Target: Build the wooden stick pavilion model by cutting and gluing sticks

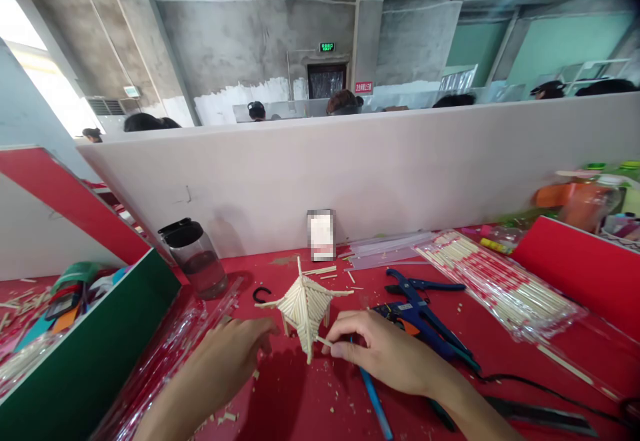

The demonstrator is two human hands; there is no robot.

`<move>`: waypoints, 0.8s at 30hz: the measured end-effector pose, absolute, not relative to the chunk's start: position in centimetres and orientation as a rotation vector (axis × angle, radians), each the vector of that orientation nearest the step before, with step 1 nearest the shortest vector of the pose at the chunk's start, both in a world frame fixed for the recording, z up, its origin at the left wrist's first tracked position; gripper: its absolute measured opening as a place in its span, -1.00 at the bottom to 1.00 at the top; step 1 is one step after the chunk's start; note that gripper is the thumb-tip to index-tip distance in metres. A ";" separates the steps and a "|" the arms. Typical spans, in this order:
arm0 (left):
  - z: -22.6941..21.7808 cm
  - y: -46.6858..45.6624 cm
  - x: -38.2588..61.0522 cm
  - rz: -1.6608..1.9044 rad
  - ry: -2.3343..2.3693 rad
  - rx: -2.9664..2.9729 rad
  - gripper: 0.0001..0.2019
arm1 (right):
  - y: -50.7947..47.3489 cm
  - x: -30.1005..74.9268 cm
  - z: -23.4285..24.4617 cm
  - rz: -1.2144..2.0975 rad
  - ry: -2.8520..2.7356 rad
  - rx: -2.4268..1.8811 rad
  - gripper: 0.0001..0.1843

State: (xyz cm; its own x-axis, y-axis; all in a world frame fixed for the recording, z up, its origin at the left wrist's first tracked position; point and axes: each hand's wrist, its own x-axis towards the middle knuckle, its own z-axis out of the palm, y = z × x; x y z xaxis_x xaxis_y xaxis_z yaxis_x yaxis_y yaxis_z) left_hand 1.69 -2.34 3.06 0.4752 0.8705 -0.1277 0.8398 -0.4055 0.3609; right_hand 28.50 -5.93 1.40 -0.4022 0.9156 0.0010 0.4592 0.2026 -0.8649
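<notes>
A small pavilion-like model (306,306) made of thin wooden sticks stands on the red tabletop, its pointed roof corners flaring outward. My right hand (383,347) is at the model's lower right, with thumb and forefinger pinching a short wooden stick (324,341) whose far end meets the roof's edge. To the left of the model is my left hand (237,351), fingers loosely bent and apart from it, with nothing visible in them. The left thumb is mostly hidden.
Blue long-handled shears (420,304) lie beside my right hand, near a blue pen-like stick (373,397). A dark bottle (197,261) stands back left, and bagged wooden sticks (500,281) lie right. Green (100,354) and red (585,267) panels flank the table. A white partition (320,167) rises behind.
</notes>
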 end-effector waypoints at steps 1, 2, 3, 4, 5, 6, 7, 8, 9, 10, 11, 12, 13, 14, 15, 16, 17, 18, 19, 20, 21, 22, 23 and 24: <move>3.0 -2.2 1.8 0.152 1.373 2.305 -0.56 | -5.9 28.5 1.2 1.120 -1.963 -1.273 -0.82; 2.9 -2.1 2.0 0.182 1.306 2.256 -0.57 | -5.8 28.4 0.9 1.116 -1.973 -1.274 -0.81; 2.8 -2.0 2.3 0.214 1.247 2.201 -0.63 | -5.8 28.3 0.7 1.111 -1.979 -1.277 -0.81; 2.7 -1.8 2.5 0.256 1.195 2.139 -0.71 | -5.8 28.3 0.6 1.108 -1.981 -1.280 -0.81; 2.5 -1.6 2.8 0.291 1.142 2.075 -0.74 | -5.7 28.2 0.5 1.107 -1.981 -1.282 -0.82; 2.3 -1.5 3.1 0.316 1.088 2.004 -0.71 | -5.7 28.1 0.4 1.106 -1.979 -1.282 -0.83; 2.1 -1.3 3.3 0.333 1.036 1.932 -0.66 | -5.7 28.1 0.4 1.105 -1.977 -1.280 -0.83; 1.8 -1.2 3.5 0.341 0.994 1.861 -0.62 | -5.7 28.0 0.4 1.105 -1.976 -1.274 -0.84; 1.4 -1.1 3.6 0.346 0.965 1.794 -0.58 | -5.7 28.0 0.5 1.106 -1.975 -1.267 -0.84; 1.1 -1.1 3.7 0.349 0.950 1.736 -0.56 | -5.7 28.0 0.5 1.104 -1.974 -1.263 -0.84; 0.9 -1.1 3.7 0.348 0.947 1.686 -0.54 | -5.8 28.0 0.5 1.103 -1.970 -1.264 -0.85; 0.7 -1.1 3.8 0.348 0.953 1.644 -0.53 | -5.8 28.0 0.5 1.101 -1.966 -1.270 -0.85; 0.5 -1.1 3.8 0.346 0.962 1.607 -0.53 | -5.8 28.0 0.5 1.098 -1.961 -1.278 -0.86; 0.5 -1.1 3.9 0.345 0.972 1.573 -0.52 | -5.8 28.0 0.4 1.092 -1.958 -1.285 -0.87; 0.4 -1.1 4.0 0.344 0.981 1.546 -0.53 | -5.8 28.0 0.4 1.083 -1.958 -1.290 -0.88; 0.4 -1.2 4.1 0.346 0.989 1.523 -0.53 | -5.8 28.0 0.3 1.075 -1.962 -1.293 -0.88; 0.5 -1.2 4.2 0.351 0.996 1.502 -0.53 | -5.7 28.0 0.3 1.066 -1.969 -1.292 -0.88; 0.5 -1.2 4.3 0.356 1.000 1.484 -0.54 | -5.7 28.0 0.3 1.058 -1.975 -1.291 -0.88; 0.5 -1.3 4.3 0.360 1.001 1.469 -0.54 | -5.7 28.0 0.3 1.055 -1.979 -1.291 -0.89; 0.5 -1.3 4.4 0.362 0.999 1.456 -0.55 | -5.7 28.0 0.3 1.055 -1.981 -1.292 -0.88; 0.4 -1.3 4.5 0.365 0.996 1.445 -0.56 | -5.7 28.0 0.3 1.060 -1.982 -1.292 -0.88; 0.4 -1.3 4.5 0.369 0.994 1.435 -0.57 | -5.7 28.0 0.3 1.063 -1.982 -1.292 -0.87; 0.4 -1.3 4.5 0.373 0.990 1.426 -0.58 | -5.8 28.0 0.3 1.063 -1.982 -1.293 -0.87; 0.3 -1.3 4.5 0.377 0.985 1.419 -0.58 | -5.8 28.0 0.3 1.060 -1.979 -1.293 -0.87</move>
